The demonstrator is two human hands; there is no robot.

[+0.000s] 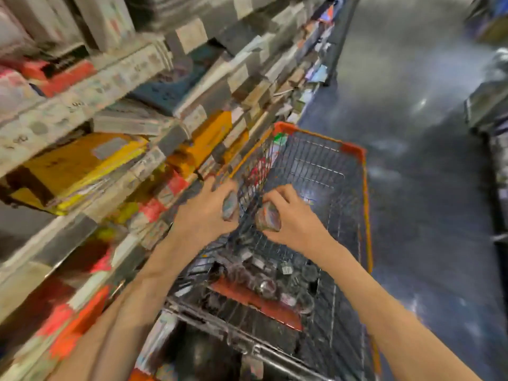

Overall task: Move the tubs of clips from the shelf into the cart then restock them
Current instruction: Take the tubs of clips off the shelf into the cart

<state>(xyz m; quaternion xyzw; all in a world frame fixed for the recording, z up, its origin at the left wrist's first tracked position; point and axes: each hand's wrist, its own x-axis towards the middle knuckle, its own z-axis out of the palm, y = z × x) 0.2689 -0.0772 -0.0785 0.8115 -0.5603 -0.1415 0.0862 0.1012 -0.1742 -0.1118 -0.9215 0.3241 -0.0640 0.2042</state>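
Observation:
The frame is motion-blurred. My left hand [209,209] grips a small clear tub of clips [230,206] over the left side of the wire cart [354,152]. My right hand [291,215] grips a second tub of coloured clips [268,217] above the cart's basket. Several more clear tubs [270,281] lie in the near end of the cart on an orange flap. The shelf [82,105] of stationery runs along the left.
Shelves at the left carry yellow, red and white packs with price labels on the edges. The cart has an orange rim and stands on a dark shiny aisle floor [412,133]. Another shelving unit [492,105] edges the right side.

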